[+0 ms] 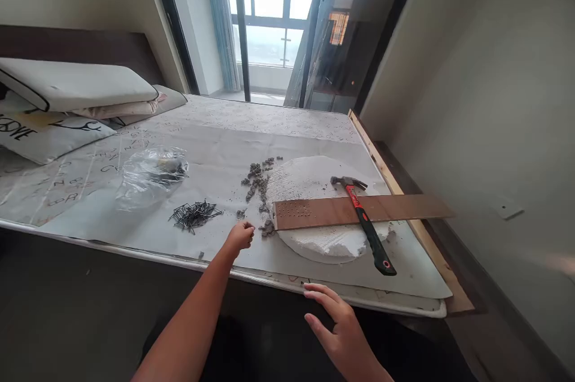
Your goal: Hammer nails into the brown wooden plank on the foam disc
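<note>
We see our left hand (241,233) with fingers curled together, pinching near small grey crumbs (267,227) just left of the wooden strip (359,209). Our right hand (338,322) is spread, below the strip. A hammer (366,223) lies across the strip, untouched. Loose nails (194,214) lie left of it; its left end shows rows of small holes.

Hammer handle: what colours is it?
Hammer handle: red near the head, black toward the grip end; shown in the head view.
</note>
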